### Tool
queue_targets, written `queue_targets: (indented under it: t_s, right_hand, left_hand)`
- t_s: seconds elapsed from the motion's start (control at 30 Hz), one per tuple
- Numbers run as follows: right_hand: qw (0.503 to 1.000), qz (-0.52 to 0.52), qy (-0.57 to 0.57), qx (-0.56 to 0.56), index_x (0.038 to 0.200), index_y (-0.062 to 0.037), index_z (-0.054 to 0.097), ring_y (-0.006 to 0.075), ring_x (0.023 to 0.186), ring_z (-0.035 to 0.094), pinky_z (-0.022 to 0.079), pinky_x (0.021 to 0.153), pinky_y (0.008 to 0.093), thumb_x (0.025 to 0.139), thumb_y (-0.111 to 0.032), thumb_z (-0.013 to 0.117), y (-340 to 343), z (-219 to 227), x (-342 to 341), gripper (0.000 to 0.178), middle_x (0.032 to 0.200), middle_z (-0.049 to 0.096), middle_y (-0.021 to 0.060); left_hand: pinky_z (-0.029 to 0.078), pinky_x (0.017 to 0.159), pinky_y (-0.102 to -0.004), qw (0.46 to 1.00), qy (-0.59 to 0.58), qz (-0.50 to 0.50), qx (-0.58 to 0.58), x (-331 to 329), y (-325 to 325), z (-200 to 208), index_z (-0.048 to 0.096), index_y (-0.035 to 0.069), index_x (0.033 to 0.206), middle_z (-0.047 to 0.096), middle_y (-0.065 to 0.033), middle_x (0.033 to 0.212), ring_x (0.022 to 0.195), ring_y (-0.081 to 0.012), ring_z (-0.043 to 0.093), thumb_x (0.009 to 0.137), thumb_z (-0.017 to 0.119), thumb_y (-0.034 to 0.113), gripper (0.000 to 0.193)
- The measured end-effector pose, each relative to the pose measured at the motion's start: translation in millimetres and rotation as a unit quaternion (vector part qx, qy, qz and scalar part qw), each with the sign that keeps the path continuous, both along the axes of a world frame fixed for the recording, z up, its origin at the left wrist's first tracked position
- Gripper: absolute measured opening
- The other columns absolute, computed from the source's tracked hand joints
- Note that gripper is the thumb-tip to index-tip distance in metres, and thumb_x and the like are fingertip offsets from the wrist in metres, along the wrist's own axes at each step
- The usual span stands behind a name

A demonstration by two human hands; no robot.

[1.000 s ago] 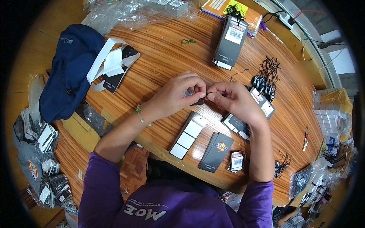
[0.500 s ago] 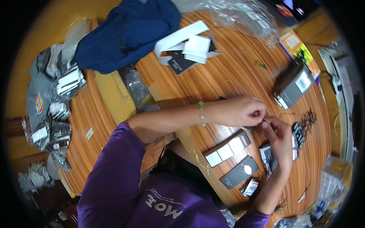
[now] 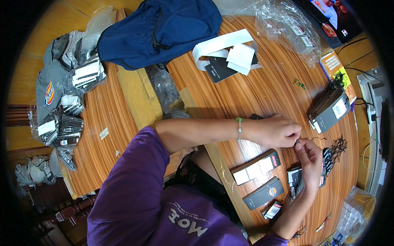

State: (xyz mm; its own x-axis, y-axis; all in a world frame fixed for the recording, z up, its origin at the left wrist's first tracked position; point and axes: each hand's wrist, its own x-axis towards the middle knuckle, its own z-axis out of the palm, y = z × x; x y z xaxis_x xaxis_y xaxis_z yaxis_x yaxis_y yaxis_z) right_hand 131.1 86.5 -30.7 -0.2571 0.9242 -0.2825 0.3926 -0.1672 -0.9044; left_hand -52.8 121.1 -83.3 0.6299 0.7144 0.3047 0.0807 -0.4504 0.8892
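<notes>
Both hands meet over the right part of the wooden table. My left hand [image 3: 281, 132], with a beaded bracelet on its wrist, is closed in a pinch. Against it, my right hand [image 3: 310, 160] pinches too, and a bit of thin black string [image 3: 319, 138] shows beside the fingertips. What hangs from the string is hidden. Beneath my right hand lie dark hang tags [image 3: 294, 177], partly covered. Nearer me are a row of black-and-white tags [image 3: 255, 168], a stack of dark grey tags [image 3: 263, 192] with a round logo, and a small barcoded tag [image 3: 272, 210].
Tangled black strings [image 3: 338, 148] lie right of my hands. Beyond stands a strung bundle of grey tags [image 3: 331, 112]. A blue bag [image 3: 160, 33], white paper strips [image 3: 223, 43] and clear plastic [image 3: 287, 30] lie at the back. Bagged tags [image 3: 88, 74] sit on the left.
My view has shifted, so the table and its things appear farther right. Both hands stay pinched together at the fingertips, and the stacks keep their places on the table.
</notes>
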Motion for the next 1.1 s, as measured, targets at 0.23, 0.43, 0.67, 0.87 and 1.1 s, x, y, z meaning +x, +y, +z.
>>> queue_targets:
  t_s: [0.23, 0.43, 0.67, 0.87, 1.1]
  right_hand:
    - [1.000, -0.006, -0.019, 0.002, 0.091, 0.0041, 0.061, 0.0058, 0.066, 0.048, 0.038, 0.058, 0.0208, 0.086, -0.007, 0.057, -2, 2, 0, 0.013, 0.072, 0.057, -0.0007]
    - [1.000, 0.008, -0.022, 0.000, 0.085, 0.0047, 0.060, 0.0054, 0.064, 0.045, 0.037, 0.057, 0.0217, 0.085, -0.006, 0.057, 1, 5, 0, 0.011, 0.067, 0.054, 0.0006]
    - [0.998, -0.018, -0.004, 0.061, 0.088, 0.0043, 0.060, 0.0061, 0.062, 0.044, 0.038, 0.055, 0.0228, 0.086, -0.009, 0.058, -1, 2, -5, 0.014, 0.066, 0.054, 0.0010]
    - [0.999, -0.003, 0.017, 0.031, 0.086, 0.0036, 0.061, 0.0055, 0.060, 0.044, 0.037, 0.053, 0.0223, 0.087, -0.010, 0.057, 0, 2, -3, 0.014, 0.066, 0.056, 0.0004]
    - [0.990, 0.007, 0.121, -0.077, 0.081, 0.0008, 0.061, 0.0030, 0.050, 0.040, 0.030, 0.046, 0.0190, 0.088, -0.012, 0.055, 5, 7, 6, 0.016, 0.057, 0.049, -0.0027]
  left_hand:
    - [0.039, 0.070, -0.0388, 1.000, 0.020, 0.005, 0.003, 1, 1, 3, 0.045, 0.004, 0.081, 0.051, -0.0098, 0.075, 0.074, -0.0286, 0.052, 0.086, 0.049, 0.021, 0.018]
    - [0.036, 0.073, -0.0370, 0.999, 0.033, 0.010, -0.005, 1, 1, 8, 0.043, 0.005, 0.081, 0.047, -0.0092, 0.075, 0.075, -0.0253, 0.048, 0.086, 0.047, 0.018, 0.015]
    - [0.034, 0.073, -0.0344, 0.998, 0.064, -0.005, -0.019, -1, 6, 17, 0.042, 0.005, 0.081, 0.043, -0.0077, 0.075, 0.074, -0.0233, 0.044, 0.088, 0.044, 0.018, 0.014]
    - [0.032, 0.080, -0.0340, 0.996, 0.085, -0.019, -0.028, -4, 3, 16, 0.044, 0.007, 0.084, 0.045, -0.0066, 0.078, 0.079, -0.0221, 0.045, 0.089, 0.044, 0.019, 0.014]
    - [0.031, 0.081, -0.0330, 0.997, 0.060, 0.018, 0.039, -3, 5, 24, 0.052, 0.007, 0.085, 0.050, -0.0043, 0.079, 0.080, -0.0189, 0.047, 0.087, 0.051, 0.018, 0.011]
